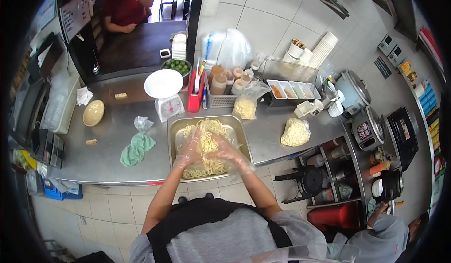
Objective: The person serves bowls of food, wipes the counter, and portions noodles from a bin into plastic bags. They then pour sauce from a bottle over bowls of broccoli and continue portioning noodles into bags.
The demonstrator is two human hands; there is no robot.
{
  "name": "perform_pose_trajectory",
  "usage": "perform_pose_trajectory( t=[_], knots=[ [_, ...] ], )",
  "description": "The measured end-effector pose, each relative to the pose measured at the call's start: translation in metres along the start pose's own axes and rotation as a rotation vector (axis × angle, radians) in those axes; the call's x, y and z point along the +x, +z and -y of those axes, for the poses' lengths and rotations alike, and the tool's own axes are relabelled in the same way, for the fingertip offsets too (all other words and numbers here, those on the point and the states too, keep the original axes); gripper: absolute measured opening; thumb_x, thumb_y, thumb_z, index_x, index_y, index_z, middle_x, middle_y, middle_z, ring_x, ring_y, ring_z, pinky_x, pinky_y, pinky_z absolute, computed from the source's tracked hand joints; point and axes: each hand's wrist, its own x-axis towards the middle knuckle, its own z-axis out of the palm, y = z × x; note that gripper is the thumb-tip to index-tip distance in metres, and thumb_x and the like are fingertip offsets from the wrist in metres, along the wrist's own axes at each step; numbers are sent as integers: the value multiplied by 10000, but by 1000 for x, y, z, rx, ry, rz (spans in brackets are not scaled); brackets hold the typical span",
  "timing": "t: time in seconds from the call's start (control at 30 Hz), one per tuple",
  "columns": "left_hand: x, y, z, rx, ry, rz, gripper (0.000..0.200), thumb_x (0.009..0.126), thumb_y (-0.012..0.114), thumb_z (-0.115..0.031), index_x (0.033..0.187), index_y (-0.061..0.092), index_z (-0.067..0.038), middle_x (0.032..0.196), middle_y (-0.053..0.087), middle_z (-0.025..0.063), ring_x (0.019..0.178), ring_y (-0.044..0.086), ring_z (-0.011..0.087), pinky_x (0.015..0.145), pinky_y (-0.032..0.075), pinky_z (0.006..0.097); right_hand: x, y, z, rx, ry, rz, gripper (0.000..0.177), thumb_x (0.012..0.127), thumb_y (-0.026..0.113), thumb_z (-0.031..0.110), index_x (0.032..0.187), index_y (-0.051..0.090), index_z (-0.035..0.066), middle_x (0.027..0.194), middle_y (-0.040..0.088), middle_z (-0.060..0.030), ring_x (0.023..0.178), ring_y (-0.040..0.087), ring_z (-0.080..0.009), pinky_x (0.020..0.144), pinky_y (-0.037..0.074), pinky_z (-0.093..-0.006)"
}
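Handling noodles (207, 143) in the steel tray (247, 146) directly beneath left hand (189, 147) and right hand (231, 155), with fingers parted; cannot tell whether gripping strands. Seems partway along: already spread across the tray, but heaped between both palms.

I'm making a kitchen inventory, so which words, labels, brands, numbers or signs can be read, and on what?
No text reads clearly.
White board: handwriting, too blurred.
Scale dial: numbers too small.
Dark wall sign: too small.
Cooker panel: too small.
Shelf packets: too blurred.
Wall sheet: too blurred.
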Motion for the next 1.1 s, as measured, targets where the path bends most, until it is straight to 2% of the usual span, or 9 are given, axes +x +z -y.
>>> perform_pose_trajectory(
  t=[0.07,0.27,0.4,0.53,0.63,0.87,1.0,1.07,1.1],
  knots=[
    [8,-3,-5,-70,87,-159,666,698,606,-62,1328,410,-147,1287,490,120,1165,478,309,942,416,397,5,9,-7,71,121,-108,806,651,793,272,1300,413,-15,1306,448,-211,1237,403,-289,1037,306,-352],
    [11,-48,-23,-216,-92,-101,432,723,636,-82,1150,574,-97,1038,637,129,969,600,288,823,463,377,14,-29,25,179,239,-341,574,715,765,193,1178,511,-30,1040,619,-100,973,582,-187,824,481,-299],
    [18,-44,0,-619,-268,192,640,703,736,-206,1277,466,-123,1182,557,125,1005,559,229,849,455,349,19,-41,38,831,329,-451,459,800,700,231,1135,517,-25,974,616,-104,889,585,-164,758,483,-290],
    [13,-43,-25,-825,-140,258,850,675,773,-238,1381,310,-131,1331,426,126,1098,494,210,939,407,331,4,-11,73,541,459,-241,543,771,716,252,1192,515,-26,1140,552,-154,1117,491,-212,951,379,-316],
    [28,-45,-26,-554,20,235,833,677,768,-192,1377,323,-115,1338,425,123,1136,470,204,983,372,326,9,-1,9,387,78,-141,595,739,742,232,1224,507,-18,1146,553,-158,1124,481,-233,991,343,-331],
    [33,-42,-49,-534,-102,-60,525,719,742,-285,1146,560,-39,1057,609,99,979,563,187,868,448,319,17,-38,19,399,82,-272,267,775,695,74,994,556,11,941,597,-42,909,565,-106,732,482,-226],
    [31,-11,-29,-699,-56,-39,605,763,700,-325,1253,464,-60,1125,569,119,1015,557,223,893,445,341,12,-35,23,698,208,-281,321,782,682,114,1049,539,7,975,613,-60,931,578,-144,821,469,-280],
    [24,-31,-62,-1188,-185,80,718,799,660,-328,1373,314,-70,1285,477,154,1185,464,275,1019,347,364,9,-27,26,289,12,-304,406,743,695,109,1097,535,-6,1039,605,-105,994,562,-210,873,440,-316],
    [26,-22,-64,-934,-50,-74,691,808,650,-307,1370,325,-68,1293,475,147,1187,463,264,1015,352,361,8,-22,29,92,-94,-300,449,723,702,106,1121,534,-13,1071,601,-127,1025,554,-242,899,425,-335]
  ],
)
